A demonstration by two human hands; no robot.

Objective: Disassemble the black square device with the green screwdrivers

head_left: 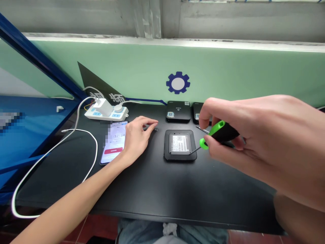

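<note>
Across the left of the frame, beyond a blue post [45,57], lies a blue surface [38,135] with a pixelated patch. A white cable [14,200] loops toward the charger [103,107] plugged into a power strip [108,115]. Behind, on the green panel [223,71], a dark triangle [93,79] carries white characters that I see only in part. On the phone [115,139] I read ":52:34" above a red button; the rest is masked or too small.

Beside it is my left grip [138,135], thumb and forefinger drawn close near a small dark item [156,129]; I cannot tell whether they pinch it.

At centre, the black case [180,145] lies flat on the bench [152,189], its white label [180,139] bearing codes and print too fine for me. Behind sits a black box [178,115] with a pale logo, lettering and stickers; above is a blue gear emblem [178,83].

To the right, a second box [196,110] is partly hidden by my right grip [254,135], closed around a green-and-black screwdriver [220,130] whose tip meets the case's lower right corner. Matt black bench, reddish floor tiles [98,223] below, grey wall [228,20] above.
</note>
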